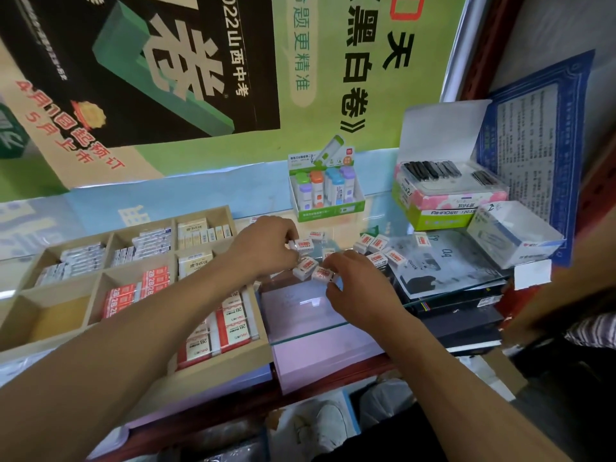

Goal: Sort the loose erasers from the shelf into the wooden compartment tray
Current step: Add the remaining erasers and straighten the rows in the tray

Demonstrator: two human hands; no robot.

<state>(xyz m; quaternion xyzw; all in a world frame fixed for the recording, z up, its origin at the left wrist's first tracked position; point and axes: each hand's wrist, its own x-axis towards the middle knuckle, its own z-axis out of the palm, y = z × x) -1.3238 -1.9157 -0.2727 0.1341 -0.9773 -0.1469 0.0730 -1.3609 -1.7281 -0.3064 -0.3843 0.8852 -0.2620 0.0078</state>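
Small white erasers with red labels (378,247) lie scattered on the glass shelf (313,315). My left hand (266,246) grips a few of them, one showing at its fingertips (304,245) and another just below (305,266). My right hand (355,281) pinches one eraser (323,274) close beside the left hand. The wooden compartment tray (50,323) stands on the left, most sections filled with boxed erasers; its near-left section shows bare wood.
A green display box of sharpeners (325,191) stands behind the loose erasers. Stacked stationery boxes (446,195) and a white box (513,233) crowd the right. A printed sheet (443,261) lies under the glass. Posters cover the back wall.
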